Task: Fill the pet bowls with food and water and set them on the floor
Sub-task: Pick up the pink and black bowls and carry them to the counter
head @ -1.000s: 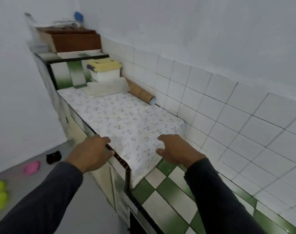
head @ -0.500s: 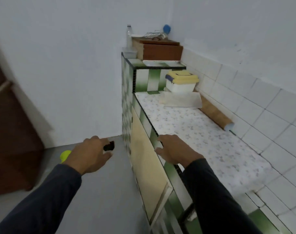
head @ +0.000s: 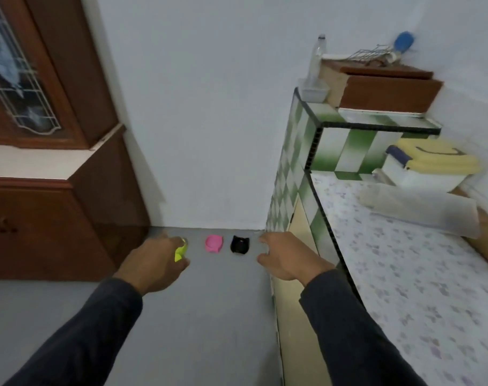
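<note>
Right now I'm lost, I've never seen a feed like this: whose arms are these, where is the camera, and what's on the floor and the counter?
There is no machine here. The two arms in dark sleeves belong to a person, and the one picture comes from a wide-angle camera worn on their head, looking forward and down.

The left hand and right hand are both stretched out in front, fingers loosely curled, holding nothing.

On the grey floor by the far wall stand small bowls in a row: a yellow-green bowl partly hidden behind the left hand, a pink bowl and a black bowl. Whether they hold anything is too small to tell.

To the right is a tiled counter with a flowered cover. On it sits a white tub with a yellow lid. To the left stands a brown wooden cabinet.
</note>
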